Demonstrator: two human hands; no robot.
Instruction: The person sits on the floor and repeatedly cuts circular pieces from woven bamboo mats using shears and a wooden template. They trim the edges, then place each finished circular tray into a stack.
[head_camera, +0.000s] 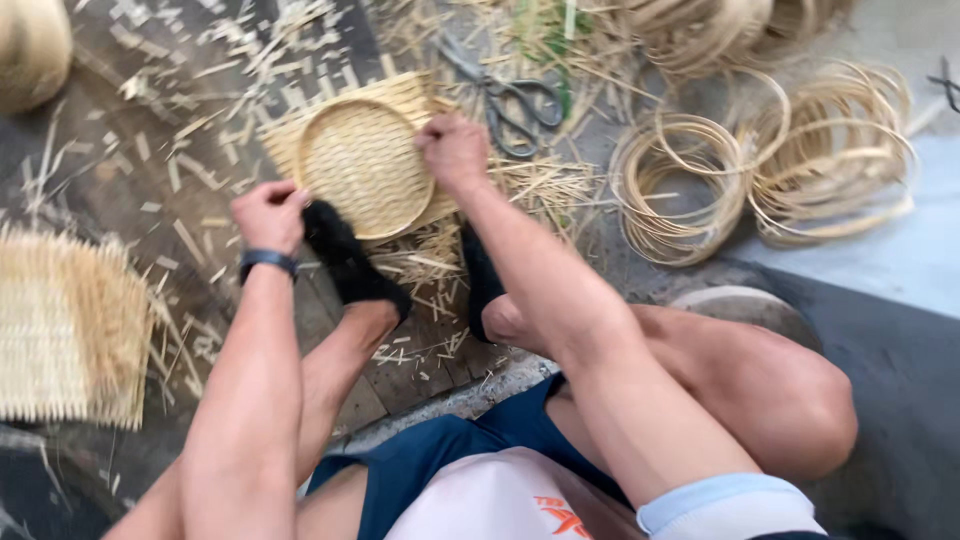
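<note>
Both hands (268, 215) (455, 150) gripping basket (362, 165) rim

Your left hand (268, 215) curls so its fingertips are hidden, and you can't tell whether they touch the round woven tray (362, 166). Your right hand (455, 152) covers the tray's right rim, hiding its grip there. The woven mat (70, 330) is cut off at the left edge. Motion blur smears the scissors (510, 100) and cane hoops (780, 160).
</note>
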